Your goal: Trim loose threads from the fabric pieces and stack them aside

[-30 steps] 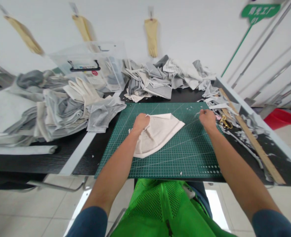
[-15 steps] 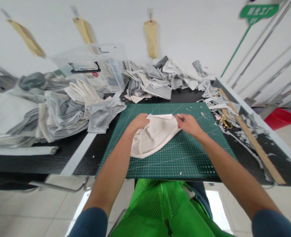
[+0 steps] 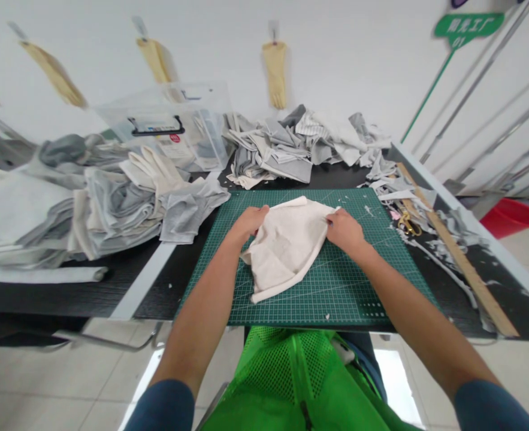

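A cream piece of cloth with hemmed edges hangs between my hands over a green cutting mat. My left hand pinches its upper left edge, with the fingers partly hidden behind the fabric. At the upper right corner, my right hand grips the cloth between thumb and fingers. The lower hem droops toward the mat, and folds show across the middle. Whether the right hand also holds the small pen-like thing seen earlier, I cannot tell.
Heaps of grey and cream cloth lie left, more behind the mat. A clear plastic box stands at the back. On the right are gold-handled scissors, a wooden ruler and scraps. A red bucket sits beyond.
The cloth has been turned and spread between my hands; its lower edge now hangs nearer to me. My right hand has shifted slightly right. The pen-like thing in it no longer shows clearly.
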Motion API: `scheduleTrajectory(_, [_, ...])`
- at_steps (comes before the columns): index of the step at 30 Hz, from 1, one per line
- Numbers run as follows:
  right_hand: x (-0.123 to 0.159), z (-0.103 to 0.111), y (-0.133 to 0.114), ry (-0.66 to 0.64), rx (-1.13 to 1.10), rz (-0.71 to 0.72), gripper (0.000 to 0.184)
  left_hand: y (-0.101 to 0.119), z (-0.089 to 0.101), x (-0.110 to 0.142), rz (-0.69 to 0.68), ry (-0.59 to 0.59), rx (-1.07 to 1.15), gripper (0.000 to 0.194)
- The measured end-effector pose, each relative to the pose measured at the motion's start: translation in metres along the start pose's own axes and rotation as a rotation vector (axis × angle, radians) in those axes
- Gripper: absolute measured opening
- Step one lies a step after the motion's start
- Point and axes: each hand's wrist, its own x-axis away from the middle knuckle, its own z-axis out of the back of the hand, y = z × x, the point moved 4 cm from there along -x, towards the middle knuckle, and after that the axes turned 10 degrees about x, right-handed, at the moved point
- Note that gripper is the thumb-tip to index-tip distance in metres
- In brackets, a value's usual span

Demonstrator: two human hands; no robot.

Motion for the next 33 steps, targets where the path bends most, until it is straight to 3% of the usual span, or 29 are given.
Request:
scheduleTrajectory(3, [0.006, 0.006, 0.001, 0.059, -0.033, -0.134, 0.028, -0.002, 0.004, 0.003, 0.073, -0.108, -0.084, 0.035])
scheduleTrajectory(6, [0.014, 0.0, -0.021, -0.089, -0.08, 0.031, 0.039, -0.002, 0.006, 0.005, 0.048, -0.241, -0.129, 0.029])
scheduleTrajectory(9, [0.019, -0.01, -0.035, -0.248, -0.058, 0.178, 0.039, -0.004, 0.007, 0.005, -0.005, -0.235, -0.084, 0.026])
scheduleTrajectory(12, [0.015, -0.014, -0.027, -0.21, -0.049, 0.184, 0.032, -0.006, 0.006, 0.003, -0.014, -0.145, -0.027, 0.024])
scheduleTrajectory(15, [0.007, -0.012, -0.008, -0.075, -0.105, 0.066, 0.053, -0.004, 0.003, 0.005, -0.017, -0.043, 0.029, 0.043])
scheduleTrajectory(17, [0.004, -0.01, 0.001, -0.005, -0.151, -0.008, 0.047, 0.0, 0.0, 0.008, -0.053, -0.037, 0.069, 0.069])
scheduleTrajectory(19, [0.002, -0.011, 0.003, 0.027, -0.184, -0.053, 0.035, 0.004, -0.002, 0.011, -0.119, -0.101, 0.096, 0.091])
scheduleTrajectory(21, [0.0, -0.015, 0.002, 0.008, -0.199, -0.066, 0.038, 0.008, -0.004, 0.013, -0.194, -0.203, 0.084, 0.097])
scheduleTrajectory(24, [-0.002, -0.022, 0.002, -0.06, -0.184, -0.075, 0.045, 0.009, -0.002, 0.012, -0.295, -0.259, -0.076, 0.059])
scheduleTrajectory(27, [-0.004, -0.024, 0.01, -0.04, -0.144, -0.121, 0.039, 0.004, 0.004, 0.005, -0.319, -0.165, -0.171, 0.026])
scheduleTrajectory(30, [-0.004, -0.022, 0.018, 0.015, -0.142, -0.112, 0.049, -0.001, 0.005, -0.002, -0.283, -0.103, -0.137, 0.031])
scheduleTrajectory(33, [-0.004, -0.019, 0.014, 0.044, -0.248, 0.016, 0.05, -0.001, 0.005, -0.003, -0.25, -0.071, -0.149, 0.039])
